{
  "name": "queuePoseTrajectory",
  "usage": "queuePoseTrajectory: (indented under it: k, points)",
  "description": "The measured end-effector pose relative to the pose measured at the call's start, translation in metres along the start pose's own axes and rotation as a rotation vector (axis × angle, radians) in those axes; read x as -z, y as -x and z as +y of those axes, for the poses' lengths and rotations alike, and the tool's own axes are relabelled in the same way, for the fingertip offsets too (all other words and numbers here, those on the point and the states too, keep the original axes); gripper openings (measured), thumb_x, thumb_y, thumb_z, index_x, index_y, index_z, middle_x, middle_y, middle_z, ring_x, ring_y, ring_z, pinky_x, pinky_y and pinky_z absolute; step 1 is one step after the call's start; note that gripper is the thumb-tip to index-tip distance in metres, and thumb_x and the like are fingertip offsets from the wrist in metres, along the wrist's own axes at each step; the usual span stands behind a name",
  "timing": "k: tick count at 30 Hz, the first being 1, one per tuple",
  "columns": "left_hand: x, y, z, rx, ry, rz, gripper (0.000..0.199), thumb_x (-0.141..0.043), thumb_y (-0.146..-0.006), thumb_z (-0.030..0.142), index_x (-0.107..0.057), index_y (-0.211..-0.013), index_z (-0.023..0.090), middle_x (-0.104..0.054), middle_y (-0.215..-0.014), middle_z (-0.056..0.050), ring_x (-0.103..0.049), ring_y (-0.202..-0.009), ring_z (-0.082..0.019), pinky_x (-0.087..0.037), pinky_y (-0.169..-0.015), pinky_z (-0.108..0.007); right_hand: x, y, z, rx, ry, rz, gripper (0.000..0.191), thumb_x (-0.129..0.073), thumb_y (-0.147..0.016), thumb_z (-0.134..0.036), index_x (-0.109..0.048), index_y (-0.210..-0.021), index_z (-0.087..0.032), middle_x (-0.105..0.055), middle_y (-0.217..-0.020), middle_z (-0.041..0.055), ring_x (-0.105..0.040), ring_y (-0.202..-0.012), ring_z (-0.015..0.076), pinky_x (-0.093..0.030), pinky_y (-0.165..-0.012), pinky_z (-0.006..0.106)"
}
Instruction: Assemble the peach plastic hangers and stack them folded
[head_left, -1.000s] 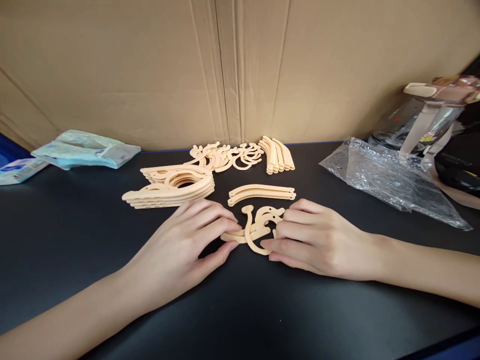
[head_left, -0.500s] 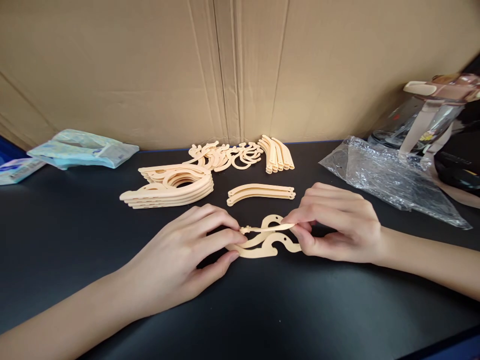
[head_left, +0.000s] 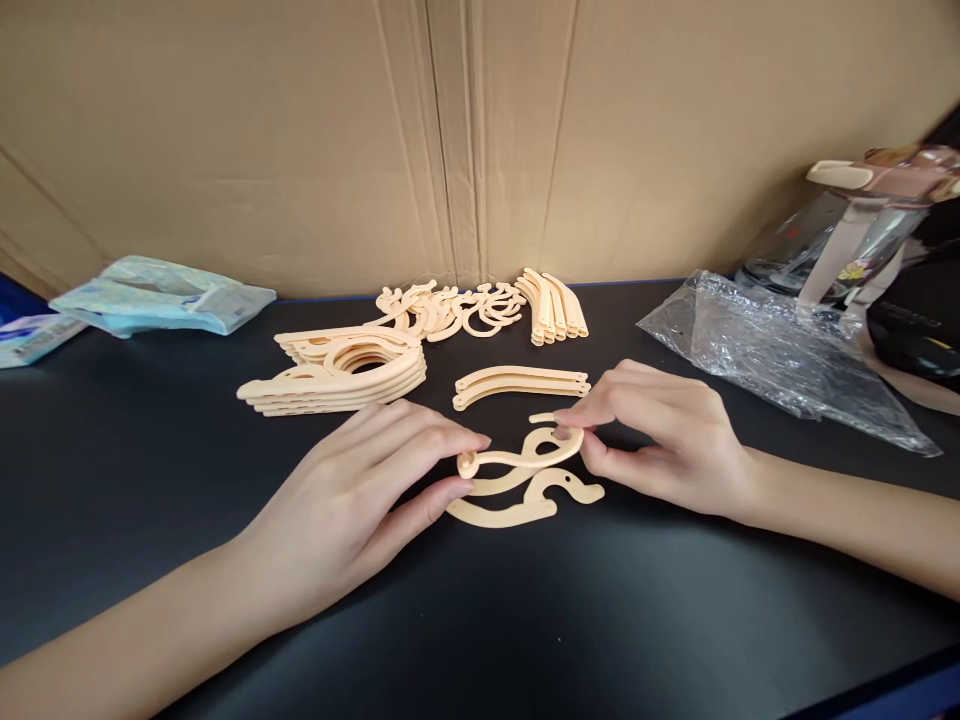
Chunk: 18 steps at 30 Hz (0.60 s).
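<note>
A cream plastic hanger hook [head_left: 525, 461] is held between both hands, its curved end to the right and its knobbed base to the left. My left hand [head_left: 375, 490] pinches the base between thumb and fingers. My right hand [head_left: 667, 435] grips the curve with thumb and fingertips. Flat cream hanger pieces [head_left: 502, 516] with curved cut-outs and holes lie on the black table [head_left: 480, 620] below the hook. Just behind the hands, two curved hanger arms [head_left: 521, 380] rest one in front of the other.
A stack of folded hangers [head_left: 337, 380] sits back left. Behind are a pile of loose hooks [head_left: 442, 312] and several hanger arms [head_left: 555, 305]. A blue tissue pack [head_left: 165, 295] lies at left; a clear plastic bag [head_left: 780, 350] and a bottle [head_left: 832, 235] at right. Cardboard [head_left: 300, 140] stands behind.
The hook has been turned so its curve now shows, with its base facing me. My right hand has shifted slightly up and left, uncovering the right end of the flat pieces.
</note>
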<state>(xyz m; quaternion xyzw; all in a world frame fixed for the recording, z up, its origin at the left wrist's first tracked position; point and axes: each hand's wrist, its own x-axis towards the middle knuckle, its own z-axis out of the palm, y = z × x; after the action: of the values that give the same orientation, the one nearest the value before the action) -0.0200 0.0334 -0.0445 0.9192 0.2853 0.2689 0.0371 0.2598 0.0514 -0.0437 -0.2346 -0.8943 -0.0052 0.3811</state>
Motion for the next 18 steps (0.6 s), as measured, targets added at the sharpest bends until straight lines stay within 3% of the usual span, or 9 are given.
queuePoseTrajectory:
  k: [7,13,18]
  points:
    - [0.001,-0.002,0.002,-0.051,-0.014,-0.034,0.009,-0.052,-0.105,0.019,-0.059,-0.109,0.022,-0.069,-0.101,-0.001,-0.061,-0.095,-0.016,-0.042,-0.085,-0.031,-0.001,-0.002,0.001,-0.048,0.046,-0.021,0.016,-0.059,-0.096,-0.011,-0.066,-0.107,-0.021,-0.076,-0.084,-0.0002,-0.066,-0.069,0.0118,-0.048,-0.068,0.03]
    - [0.0,-0.011,0.003,-0.126,-0.135,0.038,0.01,-0.053,-0.104,0.022,-0.061,-0.099,0.02,-0.069,-0.092,0.0,-0.061,-0.087,-0.016,-0.041,-0.079,-0.032,-0.003,0.0,-0.003,0.072,0.104,-0.053,0.028,-0.06,-0.098,-0.016,-0.062,-0.126,-0.02,-0.076,-0.092,0.0012,-0.069,-0.08,0.013,-0.046,-0.073,0.03]
    - [-0.006,-0.022,0.014,-0.184,-0.284,0.068,0.017,-0.05,-0.105,0.023,-0.06,-0.092,0.018,-0.069,-0.086,-0.001,-0.06,-0.083,-0.018,-0.04,-0.074,-0.034,-0.003,0.0,-0.003,0.095,0.107,-0.091,0.024,-0.061,-0.101,-0.024,-0.063,-0.123,-0.016,-0.076,-0.095,0.0026,-0.069,-0.089,0.0148,-0.045,-0.076,0.03]
